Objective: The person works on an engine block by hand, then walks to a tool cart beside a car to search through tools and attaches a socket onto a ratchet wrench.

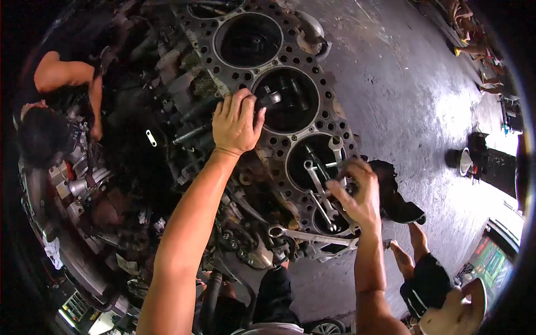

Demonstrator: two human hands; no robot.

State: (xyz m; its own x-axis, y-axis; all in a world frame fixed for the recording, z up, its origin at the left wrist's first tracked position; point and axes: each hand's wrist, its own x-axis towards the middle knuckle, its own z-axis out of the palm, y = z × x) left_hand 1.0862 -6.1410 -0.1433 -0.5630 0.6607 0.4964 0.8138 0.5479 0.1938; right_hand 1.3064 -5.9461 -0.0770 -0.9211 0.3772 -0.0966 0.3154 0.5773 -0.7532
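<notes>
My left hand (237,120) is closed over a dark tool with a round metal head (270,100), above the middle cylinder bore of the engine block (301,133). The tool's handle is mostly hidden under my fingers. Slightly blurred, my right hand (363,195) hovers over the nearer bores, its thumb apart from the curled fingers. Beside it several wrenches lie across the block: a combination wrench (315,177), one with its open end up (335,146), and smaller ones below. A long, large wrench (312,237) rests along the block's near end.
On the left, a person (67,78) bends over other engine parts (84,173). A small bright metal link (151,138) lies in the dark area between. Another person (435,285) is at lower right. Grey floor (402,111) spreads right of the block, with a white funnel-like object (465,162) farther off.
</notes>
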